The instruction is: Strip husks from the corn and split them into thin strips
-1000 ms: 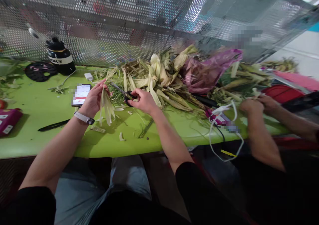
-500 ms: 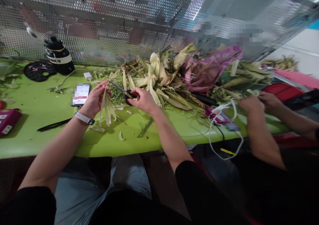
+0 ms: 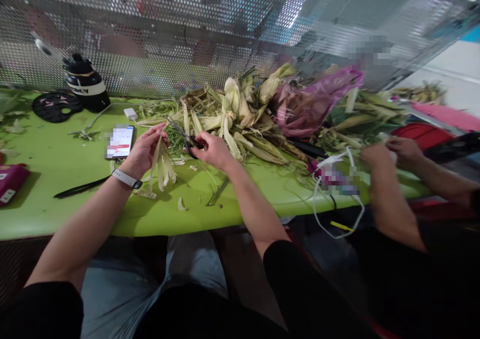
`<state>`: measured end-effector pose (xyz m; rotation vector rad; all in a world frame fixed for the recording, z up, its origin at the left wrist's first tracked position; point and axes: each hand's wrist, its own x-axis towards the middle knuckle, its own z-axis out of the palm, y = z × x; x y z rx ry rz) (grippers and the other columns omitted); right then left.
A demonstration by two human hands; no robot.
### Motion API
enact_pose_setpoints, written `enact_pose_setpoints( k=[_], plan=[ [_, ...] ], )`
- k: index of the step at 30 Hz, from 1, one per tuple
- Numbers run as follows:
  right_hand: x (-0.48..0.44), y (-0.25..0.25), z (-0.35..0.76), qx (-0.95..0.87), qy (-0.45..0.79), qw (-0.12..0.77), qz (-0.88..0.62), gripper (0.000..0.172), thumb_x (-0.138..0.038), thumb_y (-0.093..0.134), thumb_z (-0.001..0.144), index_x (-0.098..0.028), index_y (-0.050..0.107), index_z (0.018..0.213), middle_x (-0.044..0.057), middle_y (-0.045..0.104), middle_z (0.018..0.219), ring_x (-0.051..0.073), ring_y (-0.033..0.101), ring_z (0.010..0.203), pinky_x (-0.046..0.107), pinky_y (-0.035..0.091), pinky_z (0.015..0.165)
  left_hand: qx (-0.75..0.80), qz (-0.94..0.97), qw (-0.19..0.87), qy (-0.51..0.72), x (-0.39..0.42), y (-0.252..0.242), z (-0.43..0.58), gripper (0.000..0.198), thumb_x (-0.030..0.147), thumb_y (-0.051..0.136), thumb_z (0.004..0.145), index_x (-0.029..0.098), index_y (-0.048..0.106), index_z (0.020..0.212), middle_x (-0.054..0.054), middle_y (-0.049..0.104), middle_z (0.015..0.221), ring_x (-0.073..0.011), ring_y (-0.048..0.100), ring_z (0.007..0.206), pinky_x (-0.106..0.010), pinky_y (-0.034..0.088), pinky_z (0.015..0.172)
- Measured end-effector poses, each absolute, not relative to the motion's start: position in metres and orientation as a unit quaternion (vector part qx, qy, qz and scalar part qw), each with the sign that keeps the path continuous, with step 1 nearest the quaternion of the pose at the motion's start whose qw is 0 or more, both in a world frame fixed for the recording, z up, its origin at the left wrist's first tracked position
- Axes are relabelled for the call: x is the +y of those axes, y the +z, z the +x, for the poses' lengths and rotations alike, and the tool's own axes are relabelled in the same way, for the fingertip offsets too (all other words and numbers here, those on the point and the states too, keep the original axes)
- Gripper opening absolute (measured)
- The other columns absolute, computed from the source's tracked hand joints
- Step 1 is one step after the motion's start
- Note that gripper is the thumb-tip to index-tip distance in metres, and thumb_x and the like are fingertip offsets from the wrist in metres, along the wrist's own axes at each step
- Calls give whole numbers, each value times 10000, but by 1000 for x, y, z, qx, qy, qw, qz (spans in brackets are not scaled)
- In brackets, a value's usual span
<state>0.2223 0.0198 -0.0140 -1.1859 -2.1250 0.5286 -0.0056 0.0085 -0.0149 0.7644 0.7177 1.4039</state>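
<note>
My left hand point(image 3: 143, 150), with a white watch on the wrist, pinches a bunch of pale corn husk strips point(image 3: 162, 165) that hang down over the green table point(image 3: 48, 189). My right hand point(image 3: 212, 149) grips black-handled scissors point(image 3: 184, 137), their blades pointing up-left toward the top of the husk strips. Both hands are closed on what they hold. Just behind them lies a big heap of corn husks point(image 3: 240, 114).
A phone point(image 3: 120, 142) lies left of my left hand, a black knife point(image 3: 80, 187) nearer the table edge. A black bottle point(image 3: 86, 81) and round lid point(image 3: 52, 106) stand far left. A pink bag point(image 3: 311, 104) tops the heap. Another person's hands point(image 3: 390, 154) work at right, near white cables point(image 3: 337, 199).
The scissors have tilted up and closer to the husk strips. My left hand has shifted slightly right with the bunch. The other person's hands have moved a little.
</note>
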Motion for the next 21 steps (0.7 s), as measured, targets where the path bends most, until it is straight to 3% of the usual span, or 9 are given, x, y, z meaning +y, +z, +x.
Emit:
enact_pose_setpoints(
  k=[16, 21],
  plan=[
    [19, -15, 219, -816, 186, 306, -453, 407, -588, 649, 821, -189, 586, 870, 13, 616, 770, 148, 504, 676, 285, 335, 630, 299, 349, 649, 606, 13, -23, -8, 192, 104, 634, 901, 129, 703, 1078, -2, 692, 747, -74, 658, 625, -189, 585, 728],
    [21, -18, 219, -794, 206, 355, -448, 361, -554, 627, 847, -201, 558, 815, 1, 604, 716, 140, 510, 643, 277, 355, 615, 310, 357, 643, 603, 10, -19, -7, 196, 180, 621, 922, 136, 722, 1085, -22, 698, 759, -115, 671, 677, -241, 584, 761]
  ],
)
